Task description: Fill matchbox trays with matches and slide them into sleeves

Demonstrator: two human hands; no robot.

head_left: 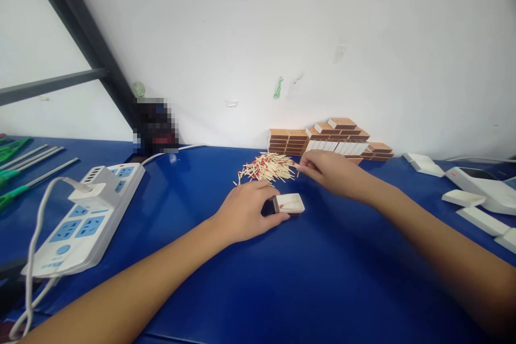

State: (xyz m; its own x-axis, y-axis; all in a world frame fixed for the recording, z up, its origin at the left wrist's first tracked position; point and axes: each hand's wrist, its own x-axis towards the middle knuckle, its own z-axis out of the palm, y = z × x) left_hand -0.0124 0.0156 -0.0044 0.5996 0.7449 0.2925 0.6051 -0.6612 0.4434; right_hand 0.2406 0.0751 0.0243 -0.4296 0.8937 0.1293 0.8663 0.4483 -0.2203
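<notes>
the tray, a small open white box drawer, sits near the middle of the blue surface, well in from its near edge. its long axis runs roughly left to right, slightly skewed, with the open side up; a few red marks show inside, too small to read as matches for sure.

the left hand is on it: its fingers curl around the tray's left end, thumb behind and a fingertip along the near side, closed on it. something dark lies between palm and tray; i cannot tell what it is.

the matches lie in a loose heap just beyond the tray, toward the far edge, sticks fanned mostly left to right with red heads mixed both ways. from the tray the heap is up and slightly left, near but not touching.

the right hand reaches in from the right and meets the heap's right end. its fingers are pressed together in a pinch on a match or a few; the count is too small to tell. this hand is nearer the heap, the left nearer the tray.

stacked brown boxes stand against the wall at the far edge, behind the right hand. a power strip lies well apart toward the left edge.
</notes>
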